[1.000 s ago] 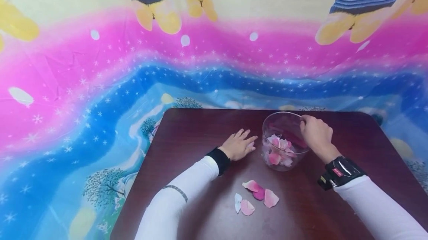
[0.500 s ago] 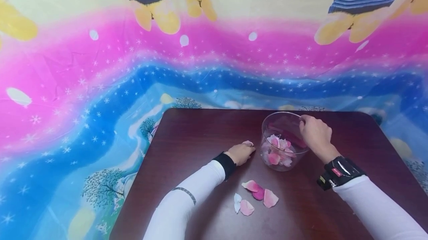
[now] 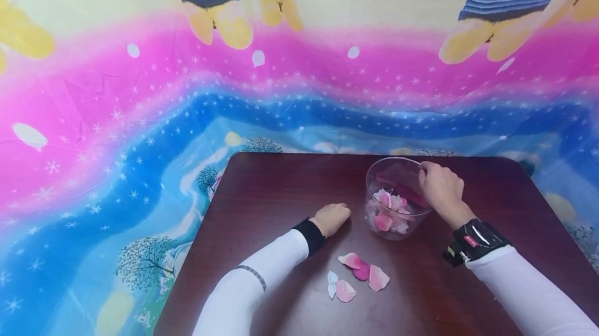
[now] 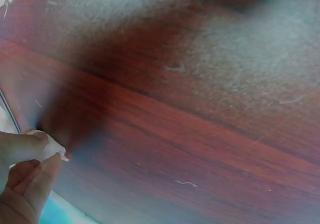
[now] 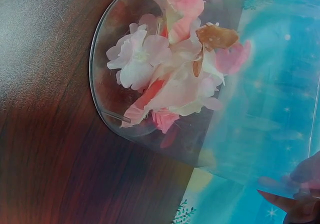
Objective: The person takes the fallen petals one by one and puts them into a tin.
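My left hand [image 3: 330, 219] is low over the table, left of the clear bowl [image 3: 393, 176]. In the left wrist view, its thumb and fingertips pinch a pale petal [image 4: 52, 147]. From the right, my right hand [image 3: 441, 188] grips the rim of the bowl, which stands upright on the table. Pink and white petals [image 3: 385, 220] are heaped at its bottom. Seen through the wall in the right wrist view, the heap includes a whitish blossom [image 5: 140, 58] and a brownish piece [image 5: 217, 37].
Several loose petals lie on the dark wood table [image 3: 276, 185] in front of the bowl, among them a light pink petal [image 3: 378, 278] and a white petal [image 3: 332, 284]. A printed cloth [image 3: 299, 76] hangs behind the table's far edge.
My left hand has gone from spread fingers over a petal to pinching it, and has drawn back slightly from the bowl. The right hand and bowl stay put.
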Demonstrator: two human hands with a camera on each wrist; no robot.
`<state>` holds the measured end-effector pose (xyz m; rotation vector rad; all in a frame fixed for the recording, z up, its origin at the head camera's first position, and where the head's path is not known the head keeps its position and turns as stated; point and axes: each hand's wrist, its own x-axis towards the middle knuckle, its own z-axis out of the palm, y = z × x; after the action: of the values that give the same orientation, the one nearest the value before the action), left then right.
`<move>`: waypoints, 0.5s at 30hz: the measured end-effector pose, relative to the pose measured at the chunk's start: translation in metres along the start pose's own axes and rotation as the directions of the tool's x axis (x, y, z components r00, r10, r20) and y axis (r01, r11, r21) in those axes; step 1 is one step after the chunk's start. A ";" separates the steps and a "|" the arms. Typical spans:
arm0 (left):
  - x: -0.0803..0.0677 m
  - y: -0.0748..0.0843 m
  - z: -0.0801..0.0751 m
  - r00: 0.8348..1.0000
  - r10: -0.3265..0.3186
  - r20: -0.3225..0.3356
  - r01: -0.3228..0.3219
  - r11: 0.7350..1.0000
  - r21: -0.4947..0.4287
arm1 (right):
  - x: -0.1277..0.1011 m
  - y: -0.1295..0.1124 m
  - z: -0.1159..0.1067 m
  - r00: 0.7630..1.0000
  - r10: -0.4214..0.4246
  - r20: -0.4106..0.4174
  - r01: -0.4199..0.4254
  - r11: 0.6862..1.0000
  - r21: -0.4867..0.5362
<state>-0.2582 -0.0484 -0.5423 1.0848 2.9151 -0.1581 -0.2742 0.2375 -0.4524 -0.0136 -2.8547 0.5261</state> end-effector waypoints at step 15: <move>-0.014 0.000 0.000 0.999 0.035 0.001 -0.034 0.997 -0.073 | 0.000 0.001 0.001 1.000 -0.001 0.000 0.001 1.000 0.000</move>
<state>-0.2472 -0.0578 -0.5416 1.1222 2.8731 -0.0511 -0.2739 0.2379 -0.4532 -0.0129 -2.8548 0.5257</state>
